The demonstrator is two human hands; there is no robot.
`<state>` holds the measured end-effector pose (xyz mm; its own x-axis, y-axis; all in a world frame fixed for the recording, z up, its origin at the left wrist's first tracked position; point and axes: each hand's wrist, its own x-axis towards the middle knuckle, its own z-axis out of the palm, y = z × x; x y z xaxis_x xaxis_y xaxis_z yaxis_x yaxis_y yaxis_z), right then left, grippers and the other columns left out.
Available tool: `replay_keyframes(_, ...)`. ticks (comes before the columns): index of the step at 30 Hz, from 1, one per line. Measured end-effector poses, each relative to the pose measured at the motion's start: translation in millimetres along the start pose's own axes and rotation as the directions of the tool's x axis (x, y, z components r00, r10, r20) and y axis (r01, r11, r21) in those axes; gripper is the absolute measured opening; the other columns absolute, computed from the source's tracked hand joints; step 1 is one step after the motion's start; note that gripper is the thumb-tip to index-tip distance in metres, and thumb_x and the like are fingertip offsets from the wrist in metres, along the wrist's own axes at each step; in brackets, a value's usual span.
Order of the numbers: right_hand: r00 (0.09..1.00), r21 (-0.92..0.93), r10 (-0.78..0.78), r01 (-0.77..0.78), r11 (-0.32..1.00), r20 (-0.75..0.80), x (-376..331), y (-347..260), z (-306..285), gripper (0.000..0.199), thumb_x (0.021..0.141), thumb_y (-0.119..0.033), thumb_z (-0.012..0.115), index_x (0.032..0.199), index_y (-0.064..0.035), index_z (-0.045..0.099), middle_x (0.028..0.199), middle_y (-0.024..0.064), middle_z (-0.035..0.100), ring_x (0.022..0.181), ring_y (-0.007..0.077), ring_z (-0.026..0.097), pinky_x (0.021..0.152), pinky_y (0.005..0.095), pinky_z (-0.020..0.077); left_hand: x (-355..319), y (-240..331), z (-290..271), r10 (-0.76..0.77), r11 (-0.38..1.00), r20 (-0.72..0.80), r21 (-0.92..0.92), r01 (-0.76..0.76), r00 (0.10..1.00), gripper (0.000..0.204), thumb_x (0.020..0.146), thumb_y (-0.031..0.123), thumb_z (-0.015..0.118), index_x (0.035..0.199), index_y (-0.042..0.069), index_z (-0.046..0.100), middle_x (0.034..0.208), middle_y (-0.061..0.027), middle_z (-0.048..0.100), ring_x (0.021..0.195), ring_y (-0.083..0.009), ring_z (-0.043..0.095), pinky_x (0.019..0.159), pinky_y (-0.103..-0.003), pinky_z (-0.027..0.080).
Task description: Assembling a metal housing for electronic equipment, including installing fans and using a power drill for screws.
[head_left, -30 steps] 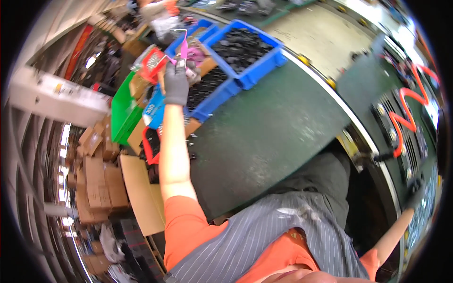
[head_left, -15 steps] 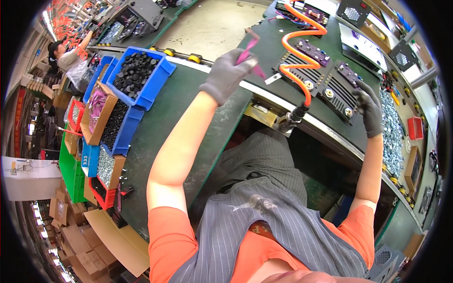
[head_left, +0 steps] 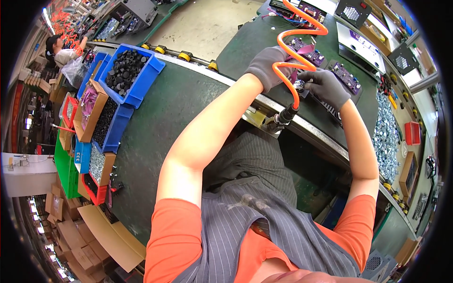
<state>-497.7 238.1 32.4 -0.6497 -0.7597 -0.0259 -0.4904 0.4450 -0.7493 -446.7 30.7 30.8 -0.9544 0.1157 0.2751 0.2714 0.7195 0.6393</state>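
Observation:
My left hand, in a dark grey glove, is closed over the near board, partly behind the orange coiled air hose. The thin purple strip shows beside its fingers, mostly hidden by them. My gloved right hand comes in from the right, its fingers bent together at a small shiny silver round part. Whether it grips that part or only touches it is hard to see. Under both hands lie black finned heat sinks carrying purple circuit boards, largely covered by the hands.
A blue bin of black caps stands on the green table at left, beside a carton of purple strips. Loose silver hardware lies at right. A hose coupling hangs at the table edge. Another person works far left.
My left hand has moved right and down with the purple strip to the heat sinks. My right hand has moved left to meet it. The hose end has shifted left.

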Motion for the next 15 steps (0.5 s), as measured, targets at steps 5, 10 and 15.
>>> replay_keyframes(5, 0.991, -0.12, 0.075, -0.061, 0.991, 0.113, 5, -14, -7, 0.031, 0.076, -0.001, 0.064, 0.107, -0.0031, 0.065, 0.092, 0.0101, 0.067, 0.085, 0.0171, 0.063, 0.079, 0.0303, 0.0493, 1, -2, 7, -0.004, 0.996, -0.078, -0.091, -0.003, 0.997, 0.013, 0.084, 0.012, 0.063, 0.096, 0.005, 0.063, 0.082, -0.0088, 0.066, 0.074, -0.0185, 0.064, 0.067, -0.029, 0.05)
replay_keyframes(10, 0.994, -0.221, -0.078, 0.094, 0.971, 0.079, 6, -13, -2, 0.026, 0.075, -0.003, 0.064, 0.101, -0.0016, 0.066, 0.087, 0.012, 0.068, 0.079, 0.023, 0.065, 0.075, 0.0335, 0.0502, 2, 7, 11, 0.031, 0.997, -0.134, -0.064, -0.04, 0.991, 0.018, 0.081, 0.012, 0.066, 0.097, 0.004, 0.063, 0.082, -0.0099, 0.066, 0.074, -0.0193, 0.063, 0.066, -0.029, 0.05)
replay_keyframes(15, 0.988, -0.557, -0.017, 0.101, 0.825, 0.155, 12, -33, -4, 0.021, 0.077, -0.018, 0.064, 0.091, -0.0038, 0.067, 0.085, 0.016, 0.066, 0.084, 0.035, 0.063, 0.078, 0.0422, 0.0493, 4, -1, 23, -0.093, 0.903, -0.137, -0.43, 0.026, 0.986, 0.019, 0.086, 0.017, 0.065, 0.098, 0.003, 0.062, 0.08, -0.005, 0.063, 0.073, -0.0126, 0.058, 0.067, -0.027, 0.048)
